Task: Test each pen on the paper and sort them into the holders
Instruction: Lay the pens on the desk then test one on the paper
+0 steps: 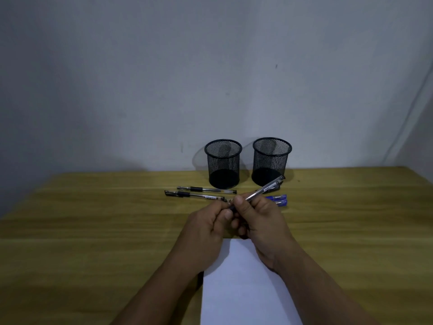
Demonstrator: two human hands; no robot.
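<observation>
**Operator:** Pens: report location and count.

**Inspector:** One clear-barrelled pen point(262, 192) is held above the table point(93, 219), tilted, its capped or clip end raised toward the right holder point(271, 160) and its lower end down between both hands. Two black-grip pens lie flat on the table left of the hands: the far pen point(206, 190) and the near pen point(194, 195), roughly parallel and close together. Two blue pens point(278, 200) lie just behind the right hand, partly hidden by it.

**Operator:** Hand status?

**Inspector:** Right hand point(260, 221): fingers curled round the pen barrel, thumb on top. Left hand point(206, 228): fingers point(226, 215) curled and pinching the pen's lower end, where the tip or cap sits. Which of the two it is cannot be told.

**Operator:** Holders?

**Inspector:** Two black mesh cups stand upright at the far edge of the table against the wall point(210, 66): left holder point(222, 163) and right holder, side by side, not touching. No pen shows inside either.

**Operator:** Paper?

**Inspector:** White paper point(243, 289) lies flat on the table near the viewer, under both forearms. No marks are visible on the exposed part.
</observation>
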